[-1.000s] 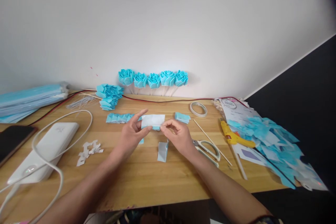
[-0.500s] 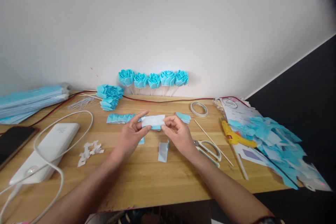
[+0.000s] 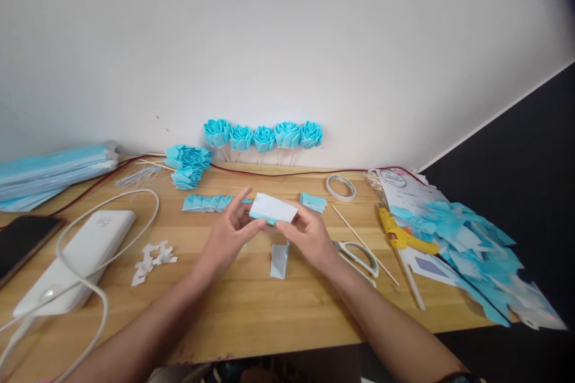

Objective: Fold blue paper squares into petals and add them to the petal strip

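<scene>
Between both hands, above the middle of the table, is a small piece of paper (image 3: 273, 208), white on the face toward me with a blue folded lower edge. My left hand (image 3: 230, 228) pinches its left end, thumb at the lower edge and forefinger raised. Thumb and fingers of my right hand (image 3: 305, 232) grip the right end. Below the hands a loose pale-blue paper piece (image 3: 279, 261) lies on the wood. Behind them are a row of folded blue pieces (image 3: 204, 203), partly hidden by my left hand, and another blue piece (image 3: 313, 202).
Scissors (image 3: 359, 256), a thin stick (image 3: 359, 239), a tape roll (image 3: 340, 188) and a yellow glue gun (image 3: 406, 236) lie to the right, near a blue paper heap (image 3: 467, 245). Blue paper flowers (image 3: 263, 137) lean on the wall. A white power bank (image 3: 85, 263) lies left.
The paper has shifted slightly right and tilted, its right end now lower. My left hand has moved a little right, and my right fingers have closed around the paper's right end.
</scene>
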The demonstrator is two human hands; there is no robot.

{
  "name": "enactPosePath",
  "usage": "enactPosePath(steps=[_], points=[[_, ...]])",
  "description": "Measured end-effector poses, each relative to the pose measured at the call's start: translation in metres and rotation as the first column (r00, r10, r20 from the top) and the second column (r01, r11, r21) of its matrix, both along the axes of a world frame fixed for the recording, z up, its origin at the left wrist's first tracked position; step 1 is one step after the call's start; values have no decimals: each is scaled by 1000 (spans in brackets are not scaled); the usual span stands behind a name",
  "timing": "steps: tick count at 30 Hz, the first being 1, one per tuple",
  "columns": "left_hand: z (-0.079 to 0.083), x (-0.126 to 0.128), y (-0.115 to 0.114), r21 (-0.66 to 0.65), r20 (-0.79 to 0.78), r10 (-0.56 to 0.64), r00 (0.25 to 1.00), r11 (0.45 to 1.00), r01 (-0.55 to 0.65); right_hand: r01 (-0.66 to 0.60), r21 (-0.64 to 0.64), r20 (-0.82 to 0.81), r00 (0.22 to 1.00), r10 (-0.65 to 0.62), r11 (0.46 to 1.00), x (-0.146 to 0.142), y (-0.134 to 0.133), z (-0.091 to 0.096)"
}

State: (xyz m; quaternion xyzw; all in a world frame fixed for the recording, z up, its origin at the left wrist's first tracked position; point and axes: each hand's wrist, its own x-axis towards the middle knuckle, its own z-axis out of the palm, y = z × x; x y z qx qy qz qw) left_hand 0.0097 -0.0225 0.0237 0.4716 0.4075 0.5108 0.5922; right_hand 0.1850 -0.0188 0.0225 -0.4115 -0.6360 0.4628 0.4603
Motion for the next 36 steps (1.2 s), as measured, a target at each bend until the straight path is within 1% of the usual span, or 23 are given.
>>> enactPosePath(steps=[3,5,8,10,12,14,16,17,19,22,24,27,28,30,32,34,36], points=[[-6,0,1,-109,13,-126,992,986,126,38,68,34,999,-40,997,-2,0,-1],[-10,0,1,-170,37,-165,986,971,169,51,97,82,995,-59,994,-4,0,-2],[-9,-1,2,-222,125,-125,984,963,150,76,146,177,979,-101,986,-3,-1,-2],[-5,-3,3,-241,188,-98,977,960,142,86,235,223,965,-140,968,2,-1,2],[-1,-5,5,-247,225,-96,970,957,152,54,376,266,950,-163,925,10,1,7],[0,-7,6,-249,248,-100,963,955,163,-32,521,354,917,-182,853,18,3,12],[-1,-9,6,-249,263,-105,959,953,173,-135,620,453,866,-212,773,23,6,15],[-2,-9,6,-250,265,-110,958,952,179,-179,650,489,842,-226,739,24,8,16],[-4,-9,6,-252,257,-126,958,948,193,-241,682,528,815,-237,691,23,9,14],[-6,-8,6,-251,221,-149,964,946,204,-278,707,535,812,-233,651,19,9,11],[-7,-8,5,-239,162,-156,974,952,192,-287,719,530,816,-232,633,17,7,10],[-7,-7,4,-191,18,-155,988,969,156,-304,733,530,816,-231,608,15,5,12],[-7,-7,4,-182,1,-153,988,972,151,-306,739,528,817,-233,600,15,5,13],[-7,-7,4,-192,63,-157,986,967,166,-302,751,520,819,-244,587,14,5,14],[-7,-7,5,-211,191,-169,967,955,209,-302,751,520,818,-245,588,14,5,14],[-7,-6,6,-209,262,-183,948,948,241,-294,733,521,823,-228,613,13,6,12],[-8,-6,6,-194,244,-184,952,953,234,-261,703,502,841,-202,661,12,6,9]])
